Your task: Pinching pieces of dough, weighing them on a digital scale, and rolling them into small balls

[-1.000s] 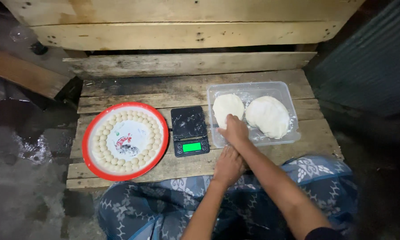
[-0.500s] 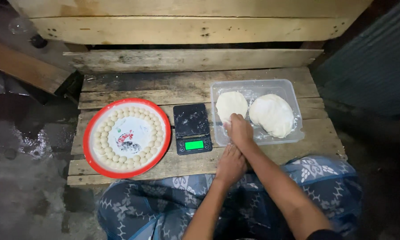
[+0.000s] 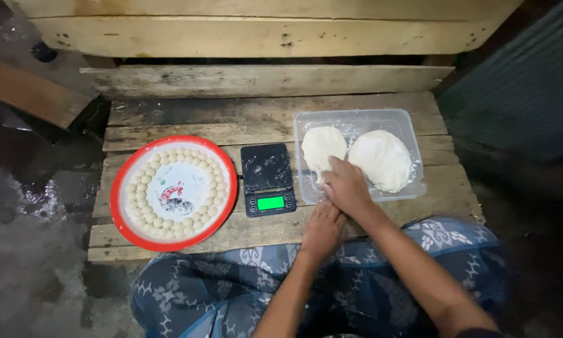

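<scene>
Pressing right hand (image 3: 346, 186) grip on dough lump (image 3: 322, 146) (fingers curled) | left hand (image 3: 323, 226) flat, open, beneath | clear tray (image 3: 356, 119)

Materials, surface finish as observed.
Rough, weathered wood pallet (image 3: 169, 122); clear glossy plastic tub (image 3: 356, 122); matt, floury dough (image 3: 381, 159); glossy red-rimmed plate (image 3: 122, 188); smudged black scale (image 3: 266, 169); patterned cloth (image 3: 200, 288).

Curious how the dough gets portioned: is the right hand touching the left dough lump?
Touching. The head view shows the right hand with fingers resting on the left dough lump, no gap visible.
</scene>
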